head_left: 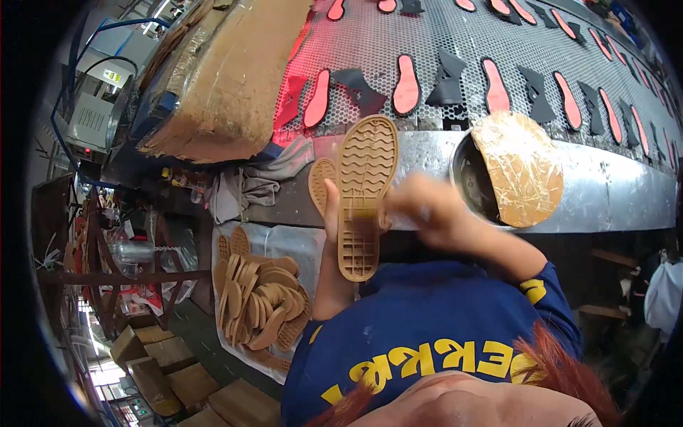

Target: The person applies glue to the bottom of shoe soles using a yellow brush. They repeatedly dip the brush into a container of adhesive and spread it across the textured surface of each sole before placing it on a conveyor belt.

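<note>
My left hand [331, 212] is closed on a tan shoe sole [367, 171], its wavy, gridded tread facing up. The thumb lies along the sole's left edge; most of the other fingers are hidden behind it. Partly covered by that sole, a second tan sole [321, 183] shows at its left; whether my hand holds it too, I cannot make out. My right hand [425, 208] is at the right edge of the held sole, smeared by motion, so its fingers and anything in them are unclear. Right of it stands a metal bowl [466, 174] partly covered by a round, stained tan board [523, 171].
Beyond a metal ledge [597, 186], a mesh conveyor [441, 35] carries pink-faced soles [406, 85] and black shoe uppers [447, 78]. At left are a pile of tan soles [263, 295], a grey cloth [267, 178], a large cardboard sheet [228, 78] and cardboard boxes [192, 384].
</note>
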`<action>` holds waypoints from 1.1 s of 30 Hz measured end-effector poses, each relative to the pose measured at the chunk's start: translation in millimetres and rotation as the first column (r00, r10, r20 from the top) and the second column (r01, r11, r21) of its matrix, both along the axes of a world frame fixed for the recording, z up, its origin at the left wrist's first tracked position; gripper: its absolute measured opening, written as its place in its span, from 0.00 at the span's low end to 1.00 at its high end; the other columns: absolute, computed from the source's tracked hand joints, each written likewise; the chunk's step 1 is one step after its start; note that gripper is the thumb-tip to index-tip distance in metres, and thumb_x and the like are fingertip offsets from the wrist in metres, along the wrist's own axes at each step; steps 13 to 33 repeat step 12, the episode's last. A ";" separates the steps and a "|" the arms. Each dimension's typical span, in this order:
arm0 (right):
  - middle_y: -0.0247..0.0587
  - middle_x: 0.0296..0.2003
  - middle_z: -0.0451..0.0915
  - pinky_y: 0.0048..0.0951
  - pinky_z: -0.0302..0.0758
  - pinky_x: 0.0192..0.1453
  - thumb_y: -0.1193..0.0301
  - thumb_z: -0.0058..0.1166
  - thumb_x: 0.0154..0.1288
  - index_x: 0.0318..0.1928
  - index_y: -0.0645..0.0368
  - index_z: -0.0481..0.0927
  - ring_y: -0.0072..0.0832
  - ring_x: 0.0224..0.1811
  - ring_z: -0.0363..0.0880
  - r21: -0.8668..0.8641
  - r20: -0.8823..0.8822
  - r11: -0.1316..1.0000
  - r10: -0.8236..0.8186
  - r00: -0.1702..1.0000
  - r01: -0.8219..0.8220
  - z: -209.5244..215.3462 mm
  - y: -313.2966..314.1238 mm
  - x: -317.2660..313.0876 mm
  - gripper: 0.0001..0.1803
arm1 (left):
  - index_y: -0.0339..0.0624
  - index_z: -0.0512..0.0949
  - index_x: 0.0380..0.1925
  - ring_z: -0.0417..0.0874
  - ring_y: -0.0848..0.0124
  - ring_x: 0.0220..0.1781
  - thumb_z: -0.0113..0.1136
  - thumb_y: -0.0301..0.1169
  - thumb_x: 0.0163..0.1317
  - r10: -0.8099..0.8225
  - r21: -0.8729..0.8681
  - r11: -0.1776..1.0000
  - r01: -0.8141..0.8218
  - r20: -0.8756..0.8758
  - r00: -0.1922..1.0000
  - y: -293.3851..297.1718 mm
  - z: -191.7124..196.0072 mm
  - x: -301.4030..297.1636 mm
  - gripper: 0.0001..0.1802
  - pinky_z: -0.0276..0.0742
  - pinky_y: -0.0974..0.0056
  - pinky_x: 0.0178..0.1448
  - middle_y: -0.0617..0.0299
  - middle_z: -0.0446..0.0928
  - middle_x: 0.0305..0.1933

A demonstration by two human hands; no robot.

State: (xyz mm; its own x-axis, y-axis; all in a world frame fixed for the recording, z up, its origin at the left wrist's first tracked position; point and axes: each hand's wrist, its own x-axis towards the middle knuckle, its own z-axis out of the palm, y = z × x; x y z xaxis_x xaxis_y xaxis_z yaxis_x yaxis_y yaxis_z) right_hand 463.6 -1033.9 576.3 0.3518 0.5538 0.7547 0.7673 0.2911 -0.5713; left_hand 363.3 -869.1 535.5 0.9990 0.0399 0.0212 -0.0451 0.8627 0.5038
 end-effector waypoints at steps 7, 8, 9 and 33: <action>0.41 0.31 0.82 0.32 0.71 0.28 0.81 0.52 0.56 0.42 0.60 0.80 0.34 0.26 0.77 -0.149 0.209 0.988 0.080 0.975 -0.049 -5.8 -7.4 -27.2 0.12 | 0.36 0.58 0.66 0.80 0.65 0.34 0.31 0.68 0.65 -0.123 -0.032 0.992 0.125 0.063 0.990 -7.6 2.7 -0.5 0.47 0.82 0.65 0.30 0.39 0.73 0.48; 0.40 0.29 0.80 0.34 0.72 0.30 0.81 0.53 0.53 0.42 0.58 0.81 0.35 0.26 0.76 -0.383 0.233 0.919 0.190 0.954 -0.089 -5.1 -8.4 -35.6 0.14 | 0.36 0.58 0.66 0.79 0.66 0.33 0.30 0.68 0.65 -0.045 0.022 0.999 0.045 0.010 0.999 -8.9 0.3 -0.6 0.47 0.82 0.66 0.30 0.39 0.73 0.48; 0.41 0.30 0.80 0.35 0.74 0.34 0.84 0.53 0.49 0.43 0.57 0.81 0.36 0.28 0.77 -0.249 0.072 0.963 0.124 0.990 -0.103 -0.9 -13.7 -23.1 0.18 | 0.36 0.58 0.66 0.79 0.67 0.31 0.30 0.68 0.65 0.035 0.079 0.996 -0.032 -0.038 0.999 -12.2 -0.4 -0.8 0.47 0.81 0.66 0.29 0.39 0.73 0.48; 0.42 0.32 0.81 0.35 0.74 0.34 0.90 0.52 0.47 0.43 0.55 0.81 0.37 0.29 0.77 0.086 -0.109 0.951 -0.287 0.952 0.297 -9.4 -7.1 36.9 0.23 | 0.36 0.58 0.66 0.79 0.67 0.31 0.30 0.68 0.65 -0.016 0.025 1.000 0.018 -0.056 0.998 -22.5 2.2 2.3 0.47 0.81 0.66 0.28 0.39 0.73 0.48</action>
